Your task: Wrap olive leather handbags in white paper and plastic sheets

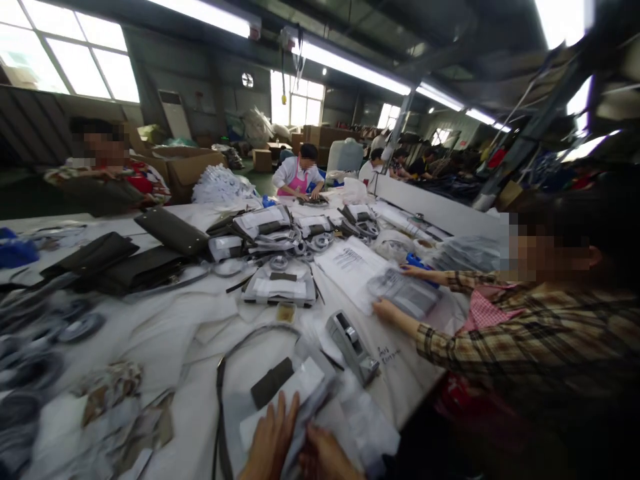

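Observation:
My left hand [273,437] lies flat, fingers stretched, on a clear plastic packet [293,393] with a white sheet and a dark grey piece inside. My right hand [325,457] is beside it at the bottom edge, fingers curled on the crinkled edge of the same packet. A grey strap [235,350] arcs round the packet's far side. A grey tape dispenser [353,347] stands just beyond, to the right.
The long white table [165,320] holds dark bags [130,260], stacks of bagged items [283,287] and coiled straps. A person in a plaid shirt [525,340] at my right handles plastic bags. Other people sit at the far left and far end. Cardboard boxes stand behind.

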`<move>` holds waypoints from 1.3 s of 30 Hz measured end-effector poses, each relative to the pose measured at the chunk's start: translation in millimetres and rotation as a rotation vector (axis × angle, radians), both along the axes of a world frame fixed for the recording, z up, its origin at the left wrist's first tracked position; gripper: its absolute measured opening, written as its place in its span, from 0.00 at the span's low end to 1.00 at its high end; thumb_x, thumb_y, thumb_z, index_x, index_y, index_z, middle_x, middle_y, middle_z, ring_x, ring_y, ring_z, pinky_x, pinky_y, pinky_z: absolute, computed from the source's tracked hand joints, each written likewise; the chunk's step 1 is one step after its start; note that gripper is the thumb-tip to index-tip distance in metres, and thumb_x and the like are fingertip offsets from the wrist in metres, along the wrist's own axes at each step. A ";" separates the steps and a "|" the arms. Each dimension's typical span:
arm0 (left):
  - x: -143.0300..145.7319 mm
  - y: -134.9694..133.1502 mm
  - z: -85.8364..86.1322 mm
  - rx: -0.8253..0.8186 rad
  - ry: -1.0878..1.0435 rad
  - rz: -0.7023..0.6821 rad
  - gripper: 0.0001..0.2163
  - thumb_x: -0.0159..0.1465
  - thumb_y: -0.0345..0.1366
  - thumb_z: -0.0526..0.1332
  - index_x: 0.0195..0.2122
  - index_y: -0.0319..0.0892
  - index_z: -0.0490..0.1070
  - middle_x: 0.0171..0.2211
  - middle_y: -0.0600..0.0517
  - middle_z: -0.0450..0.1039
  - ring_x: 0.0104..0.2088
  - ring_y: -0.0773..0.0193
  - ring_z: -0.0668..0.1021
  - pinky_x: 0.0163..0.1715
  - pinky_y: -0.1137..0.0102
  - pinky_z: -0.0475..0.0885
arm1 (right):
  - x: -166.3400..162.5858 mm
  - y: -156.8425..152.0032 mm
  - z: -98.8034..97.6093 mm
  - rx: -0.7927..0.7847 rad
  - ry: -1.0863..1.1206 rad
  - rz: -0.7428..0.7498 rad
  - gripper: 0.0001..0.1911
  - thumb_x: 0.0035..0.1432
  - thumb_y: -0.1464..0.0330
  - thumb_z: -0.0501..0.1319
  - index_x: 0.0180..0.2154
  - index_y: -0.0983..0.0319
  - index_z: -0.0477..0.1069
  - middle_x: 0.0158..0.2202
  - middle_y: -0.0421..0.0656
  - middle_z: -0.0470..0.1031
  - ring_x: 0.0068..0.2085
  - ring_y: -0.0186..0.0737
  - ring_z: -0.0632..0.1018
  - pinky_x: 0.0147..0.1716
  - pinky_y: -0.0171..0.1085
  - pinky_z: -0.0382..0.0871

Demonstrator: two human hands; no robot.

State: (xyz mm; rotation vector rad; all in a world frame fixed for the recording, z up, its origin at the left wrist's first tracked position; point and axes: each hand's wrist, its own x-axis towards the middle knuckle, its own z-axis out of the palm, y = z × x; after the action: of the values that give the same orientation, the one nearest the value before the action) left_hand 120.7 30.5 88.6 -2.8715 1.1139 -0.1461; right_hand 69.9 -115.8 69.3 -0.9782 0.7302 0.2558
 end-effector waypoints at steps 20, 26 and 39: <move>4.9 9.5 24.8 0.122 0.127 -0.041 0.32 0.63 0.19 0.50 0.68 0.46 0.50 0.55 0.39 0.69 0.47 0.56 0.78 0.41 0.66 0.77 | 9.9 3.3 5.0 -0.095 0.116 -0.182 0.06 0.46 0.70 0.65 0.25 0.61 0.67 0.17 0.35 0.67 0.18 0.30 0.67 0.15 0.28 0.52; 3.5 9.0 28.7 0.134 0.306 -0.072 0.35 0.63 0.17 0.50 0.69 0.47 0.44 0.51 0.42 0.72 0.41 0.60 0.80 0.39 0.70 0.76 | 34.8 -34.6 3.0 -0.192 0.124 -0.291 0.11 0.53 0.65 0.61 0.23 0.60 0.62 0.17 0.35 0.65 0.19 0.30 0.67 0.18 0.29 0.58; 4.4 15.4 21.0 -0.006 0.489 0.010 0.37 0.59 0.18 0.47 0.69 0.52 0.48 0.56 0.46 0.71 0.44 0.58 0.80 0.42 0.68 0.76 | -14.6 26.4 3.3 0.028 0.116 0.023 0.25 0.43 0.51 0.67 0.39 0.59 0.70 0.28 0.42 0.76 0.30 0.45 0.79 0.31 0.42 0.73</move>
State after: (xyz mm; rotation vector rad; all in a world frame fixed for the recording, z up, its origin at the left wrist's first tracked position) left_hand 125.2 45.9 109.6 -2.9980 1.1535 0.5831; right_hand 55.3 -89.3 72.6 -0.9508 0.8192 0.3438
